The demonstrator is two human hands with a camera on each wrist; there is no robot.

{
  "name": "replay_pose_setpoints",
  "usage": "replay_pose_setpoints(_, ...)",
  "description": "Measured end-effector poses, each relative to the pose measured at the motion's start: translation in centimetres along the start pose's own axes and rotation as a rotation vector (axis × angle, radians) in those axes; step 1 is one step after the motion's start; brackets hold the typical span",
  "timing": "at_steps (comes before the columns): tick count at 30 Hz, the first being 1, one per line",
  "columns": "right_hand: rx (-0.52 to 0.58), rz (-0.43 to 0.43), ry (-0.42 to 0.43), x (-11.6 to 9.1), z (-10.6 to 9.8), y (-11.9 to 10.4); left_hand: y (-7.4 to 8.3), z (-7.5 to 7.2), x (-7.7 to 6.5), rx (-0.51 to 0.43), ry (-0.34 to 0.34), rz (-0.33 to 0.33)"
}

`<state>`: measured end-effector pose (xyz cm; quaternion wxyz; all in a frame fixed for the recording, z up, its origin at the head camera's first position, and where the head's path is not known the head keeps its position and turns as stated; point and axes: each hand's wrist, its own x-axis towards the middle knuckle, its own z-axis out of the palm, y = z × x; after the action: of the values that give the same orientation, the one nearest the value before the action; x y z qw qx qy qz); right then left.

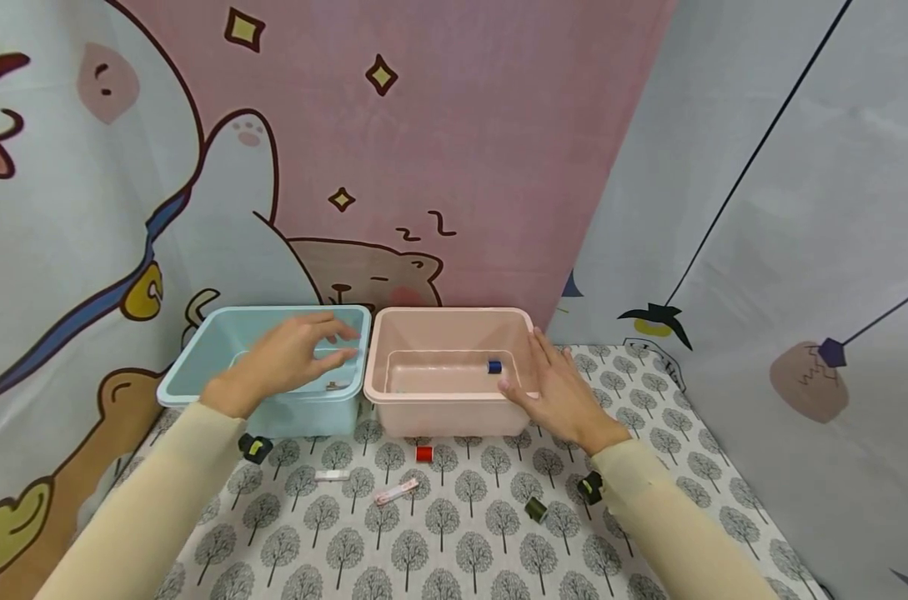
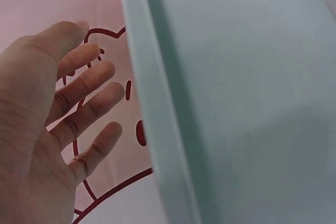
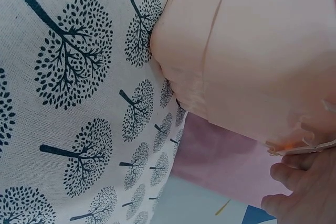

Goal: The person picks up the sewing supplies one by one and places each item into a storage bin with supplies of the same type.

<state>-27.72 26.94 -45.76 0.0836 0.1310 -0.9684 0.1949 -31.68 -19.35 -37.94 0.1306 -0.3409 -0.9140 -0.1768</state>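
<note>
My left hand is over the light blue bin, fingers spread loosely and slightly bent, nothing between them. In the left wrist view these fingers show beside the bin's rim, apart from it. A small light-coloured piece lies inside the blue bin. At the right rim of the pink bin is my right hand, fingers extended along the outside and thumb over the front corner. Its fingers show right at the rim in the right wrist view. A dark blue thread spool lies inside the pink bin.
On the tree-print cloth before the bins lie a red thread spool, a dark green spool, a short white piece and a pinkish-white stick. A printed curtain hangs behind the bins.
</note>
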Motion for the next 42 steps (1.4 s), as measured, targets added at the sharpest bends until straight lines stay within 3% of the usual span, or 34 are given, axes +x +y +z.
replay_pose_setpoints(16,-0.004,-0.002,0.004,0.0,0.0,0.0,1.8,2.8,-1.6,0.053,0.093,0.103)
replay_pose_setpoints(26,-0.002,-0.001,0.005,0.0,0.0,0.0,2.6,3.2,-2.3,0.060,0.082,0.080)
replay_pose_setpoints(42,0.002,-0.006,0.019,0.0,0.3,0.2,3.8,4.2,-3.0,0.143,0.143,0.171)
